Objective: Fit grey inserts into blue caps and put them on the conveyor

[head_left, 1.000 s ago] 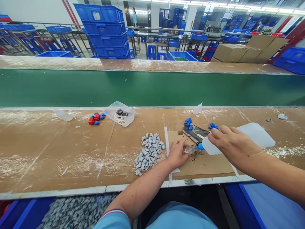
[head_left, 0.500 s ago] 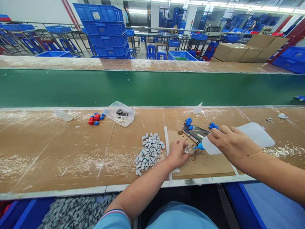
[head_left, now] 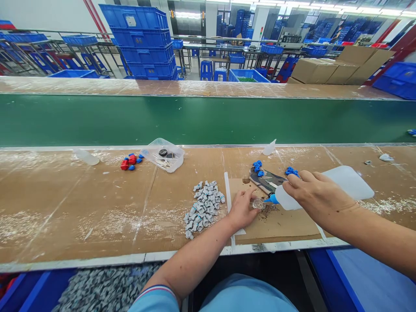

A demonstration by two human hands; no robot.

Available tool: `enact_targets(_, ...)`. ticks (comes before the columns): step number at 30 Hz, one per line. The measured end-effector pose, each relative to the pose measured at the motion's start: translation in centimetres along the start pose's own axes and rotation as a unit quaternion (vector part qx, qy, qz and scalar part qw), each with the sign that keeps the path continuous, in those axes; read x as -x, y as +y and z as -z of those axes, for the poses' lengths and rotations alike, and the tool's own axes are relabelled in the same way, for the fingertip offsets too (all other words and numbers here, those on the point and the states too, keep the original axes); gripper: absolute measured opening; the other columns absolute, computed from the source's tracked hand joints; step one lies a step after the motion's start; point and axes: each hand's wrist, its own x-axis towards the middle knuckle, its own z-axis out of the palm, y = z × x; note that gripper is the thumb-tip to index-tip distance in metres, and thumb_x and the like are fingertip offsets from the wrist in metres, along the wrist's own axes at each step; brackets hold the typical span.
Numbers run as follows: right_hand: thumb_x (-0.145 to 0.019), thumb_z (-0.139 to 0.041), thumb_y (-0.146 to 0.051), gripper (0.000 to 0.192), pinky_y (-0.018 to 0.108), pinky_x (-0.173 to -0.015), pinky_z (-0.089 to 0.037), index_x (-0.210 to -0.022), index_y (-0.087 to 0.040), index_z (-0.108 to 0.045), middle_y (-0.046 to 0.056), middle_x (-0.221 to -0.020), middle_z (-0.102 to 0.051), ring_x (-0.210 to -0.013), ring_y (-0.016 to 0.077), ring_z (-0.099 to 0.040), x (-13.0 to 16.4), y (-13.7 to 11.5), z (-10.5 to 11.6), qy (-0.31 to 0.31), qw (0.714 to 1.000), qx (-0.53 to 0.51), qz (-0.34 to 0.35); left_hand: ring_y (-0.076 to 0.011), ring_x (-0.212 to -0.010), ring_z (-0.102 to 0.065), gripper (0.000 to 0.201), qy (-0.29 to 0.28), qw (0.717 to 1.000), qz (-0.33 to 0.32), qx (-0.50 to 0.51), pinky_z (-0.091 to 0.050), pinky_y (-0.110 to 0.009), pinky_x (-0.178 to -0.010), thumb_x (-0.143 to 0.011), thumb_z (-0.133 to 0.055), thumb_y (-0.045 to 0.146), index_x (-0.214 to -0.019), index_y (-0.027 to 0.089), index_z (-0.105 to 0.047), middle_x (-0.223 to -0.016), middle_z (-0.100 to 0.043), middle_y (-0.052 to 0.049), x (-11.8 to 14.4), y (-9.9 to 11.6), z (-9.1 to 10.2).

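My right hand is wrapped round a translucent white squeeze bottle, tipped on its side with its blue nozzle pointing left. The nozzle's tip meets the rim of a small clear round dish. Thumb and fingers of my left hand close on the dish's left side, holding it on a cardboard sheet. Dark crumbs lie around the dish. Behind it rests a camouflage-patterned cloth piece with small blue parts on it. Whether liquid flows is too small to tell.
A pile of small grey parts lies left of my left hand. Farther left are a clear plastic tray and red and blue parts. A green conveyor belt runs behind the table. Below the front edge stands a bin of grey pieces.
Both hands, the bottle and the dish stay practically in place. A blue item at the right end of the belt has shifted slightly to the right.
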Motion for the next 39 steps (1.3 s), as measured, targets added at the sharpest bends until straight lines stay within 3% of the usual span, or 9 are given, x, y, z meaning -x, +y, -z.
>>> enact_targets(19,-0.074,-0.054,-0.005,0.017,0.033,-0.063,-0.03,-0.08,-0.018,-0.063,0.008,-0.077,-0.061,-0.072,0.0227,-0.046,0.1,0.2,0.4,-0.032,0.999,-0.02,-0.009,-0.0249,-0.102,-0.05,0.069,0.007,1.0,-0.004,0.019,-0.042,-0.042,-0.092,-0.067,-0.069,0.007,-0.129,0.024,-0.044,-0.103,-0.065,-0.003,0.0,-0.1,-0.1)
enact_targets(27,-0.07,-0.049,0.001,0.027,0.031,-0.059,-0.029,-0.082,-0.02,-0.061,0.007,-0.074,-0.058,-0.068,0.0202,-0.045,0.7,0.6,0.0,-0.096,0.991,-0.085,-0.045,-0.0252,-0.103,-0.05,0.069,0.006,1.0,-0.007,0.018,-0.041,-0.042,-0.094,-0.067,-0.07,0.008,-0.129,0.023,-0.043,-0.104,-0.065,-0.004,-0.1,-0.1,-0.1)
enact_targets(32,-0.058,-0.056,0.001,0.038,0.029,-0.059,-0.034,-0.088,-0.021,-0.065,0.006,-0.083,-0.059,-0.076,0.0208,-0.052,2.0,1.4,-1.2,-0.182,0.969,-0.136,-0.101,-0.026,-0.105,-0.049,0.071,0.003,1.0,-0.005,0.018,-0.04,-0.043,-0.096,-0.066,-0.071,0.009,-0.13,0.021,-0.042,-0.104,-0.065,-0.005,-0.2,-0.2,-0.2)
enact_targets(36,-0.061,-0.06,-0.011,0.042,0.027,-0.055,-0.034,-0.1,-0.028,-0.065,0.003,-0.087,-0.06,-0.084,0.0229,-0.057,3.8,2.3,-2.7,-0.216,0.936,-0.205,-0.187,-0.0268,-0.108,-0.048,0.073,0.0,1.0,-0.005,0.014,-0.039,-0.045,-0.097,-0.065,-0.069,0.01,-0.131,0.02,-0.04,-0.105,-0.064,-0.006,-0.2,-0.4,-0.2)
enact_targets(39,-0.057,-0.065,-0.02,0.055,0.028,-0.057,-0.038,-0.112,-0.028,-0.062,0.004,-0.091,-0.061,-0.084,0.0245,-0.059,5.0,2.7,-4.0,-0.237,0.908,-0.266,-0.221,-0.027,-0.109,-0.048,0.071,-0.005,0.999,-0.03,0.01,-0.039,-0.045,-0.098,-0.066,-0.062,0.007,-0.131,0.02,-0.039,-0.109,-0.062,-0.007,-0.1,-0.5,-0.1)
